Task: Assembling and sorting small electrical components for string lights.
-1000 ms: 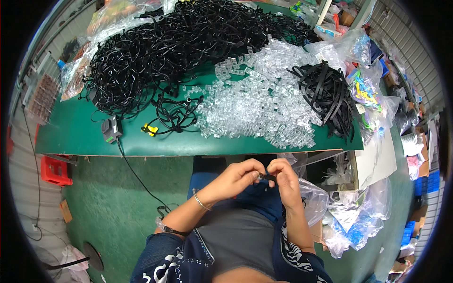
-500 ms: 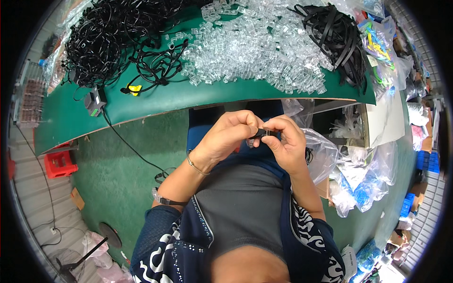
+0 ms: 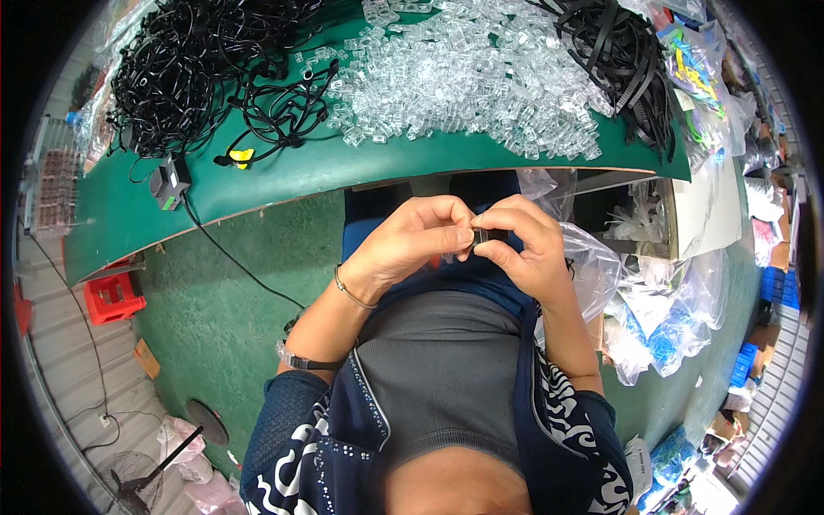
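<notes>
My left hand (image 3: 410,243) and my right hand (image 3: 525,245) meet above my lap, just below the edge of the green table (image 3: 283,176). Between their fingertips they pinch a small dark strap piece (image 3: 482,235) with a clear clip on it; most of it is hidden by my fingers. On the table ahead lies a heap of clear plastic clips (image 3: 468,77). A tangle of black cords (image 3: 206,69) fills the table's left part, and a bundle of black straps (image 3: 622,51) lies at the right.
A small black and green device (image 3: 169,183) with a cable sits at the table's left edge. Clear plastic bags (image 3: 644,309) pile up at my right. A red crate (image 3: 107,296) stands on the green floor at the left. Coloured pieces (image 3: 691,73) lie at the far right.
My head has tipped further down, so the table slid up in the picture. Both hands stay together on the small piece and have drawn a little closer to my body.
</notes>
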Tool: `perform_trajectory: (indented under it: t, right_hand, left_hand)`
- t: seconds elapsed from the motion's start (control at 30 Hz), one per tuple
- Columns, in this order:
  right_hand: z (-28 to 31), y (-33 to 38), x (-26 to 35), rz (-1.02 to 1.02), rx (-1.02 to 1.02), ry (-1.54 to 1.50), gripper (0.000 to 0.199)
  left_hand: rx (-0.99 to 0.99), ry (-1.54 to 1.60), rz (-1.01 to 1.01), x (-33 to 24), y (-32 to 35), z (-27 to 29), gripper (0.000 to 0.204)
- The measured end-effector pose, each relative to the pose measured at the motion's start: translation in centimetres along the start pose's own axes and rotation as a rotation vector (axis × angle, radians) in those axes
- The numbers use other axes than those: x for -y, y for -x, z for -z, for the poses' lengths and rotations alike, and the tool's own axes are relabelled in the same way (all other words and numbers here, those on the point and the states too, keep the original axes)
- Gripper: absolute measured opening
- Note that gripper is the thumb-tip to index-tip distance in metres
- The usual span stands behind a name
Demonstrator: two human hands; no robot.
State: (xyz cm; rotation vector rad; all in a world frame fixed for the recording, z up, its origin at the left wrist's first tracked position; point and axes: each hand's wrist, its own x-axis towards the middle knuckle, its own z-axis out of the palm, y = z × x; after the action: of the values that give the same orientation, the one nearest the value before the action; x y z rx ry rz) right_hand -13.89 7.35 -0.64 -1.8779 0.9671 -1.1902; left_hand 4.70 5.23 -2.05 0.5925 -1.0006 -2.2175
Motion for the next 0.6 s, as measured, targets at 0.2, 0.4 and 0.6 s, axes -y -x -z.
perform_trajectory:
  t: [0.2,0.4,0.6]
  right_hand:
    - [0.1,-0.5,0.0,0.101,0.003,0.15,0.022]
    - [0.1,0.9,0.5,-0.17,-0.224,0.035,0.012]
    - [-0.1,1.3,0.4,-0.331,0.019,-0.075,0.014]
  left_hand:
    - [-0.094,0.136,-0.023,0.9,-0.4,-0.7,0.012]
    - [-0.251,-0.073,-0.177,0.6,-0.4,-1.6,0.019]
    - [-0.24,-0.593,-0.188,-0.3,-0.2,-1.8,0.02]
